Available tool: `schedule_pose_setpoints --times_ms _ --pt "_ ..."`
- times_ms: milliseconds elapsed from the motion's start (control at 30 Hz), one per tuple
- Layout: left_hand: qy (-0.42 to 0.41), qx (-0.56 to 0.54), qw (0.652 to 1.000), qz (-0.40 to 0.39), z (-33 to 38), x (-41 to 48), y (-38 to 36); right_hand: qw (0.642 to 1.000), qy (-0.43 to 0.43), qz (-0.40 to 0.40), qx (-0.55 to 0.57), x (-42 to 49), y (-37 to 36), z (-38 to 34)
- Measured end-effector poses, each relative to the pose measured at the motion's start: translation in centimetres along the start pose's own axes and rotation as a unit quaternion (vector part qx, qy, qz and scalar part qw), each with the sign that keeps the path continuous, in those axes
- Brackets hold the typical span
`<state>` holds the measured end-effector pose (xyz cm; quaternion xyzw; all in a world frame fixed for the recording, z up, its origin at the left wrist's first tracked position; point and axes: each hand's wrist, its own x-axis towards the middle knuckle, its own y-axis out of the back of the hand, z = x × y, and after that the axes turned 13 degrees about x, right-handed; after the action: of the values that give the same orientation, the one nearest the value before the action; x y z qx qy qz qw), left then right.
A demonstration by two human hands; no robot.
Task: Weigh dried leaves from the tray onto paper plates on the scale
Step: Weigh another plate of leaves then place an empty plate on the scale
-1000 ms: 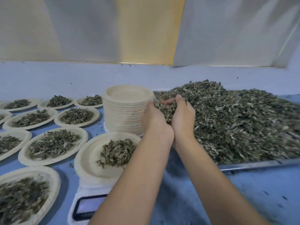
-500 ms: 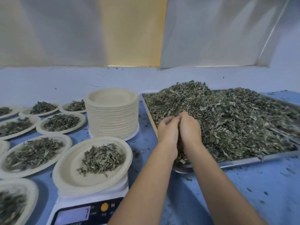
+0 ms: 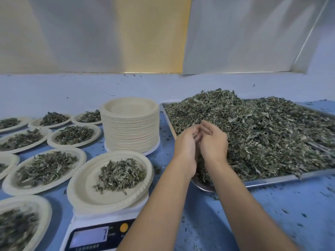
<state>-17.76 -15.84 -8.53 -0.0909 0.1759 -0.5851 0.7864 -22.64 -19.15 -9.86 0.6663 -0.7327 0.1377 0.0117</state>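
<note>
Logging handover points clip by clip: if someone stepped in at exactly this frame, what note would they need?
Left hand and right hand: both open, palms facing, side by side over the near-left corner of the tray, at the dried leaves. Whether any leaves lie between them cannot be told.
Paper plate sits on the scale with a small heap; display unreadable.
Done: several filled plates at left.
Left: finish this portion, then go on with the stack of empty plates.

Blue table [image 3: 272, 205] w/ leaf tray [image 3: 272, 180], plate stack [image 3: 130, 131], scale [image 3: 101, 230], filled plates [image 3: 45, 167].
</note>
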Motion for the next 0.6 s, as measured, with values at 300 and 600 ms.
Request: schedule_pose_setpoints --times_ms 300,600 --pt "-0.102 0.031 0.992 0.071 2.5 -1.3 3.8 0.997 0.031 -0.036 0.055 -2.7 -5.0 -0.6" --pt "-0.135 0.01 0.984 0.117 5.9 -3.9 10.9 0.989 0.023 -0.102 0.103 -5.6 -9.7 0.0"
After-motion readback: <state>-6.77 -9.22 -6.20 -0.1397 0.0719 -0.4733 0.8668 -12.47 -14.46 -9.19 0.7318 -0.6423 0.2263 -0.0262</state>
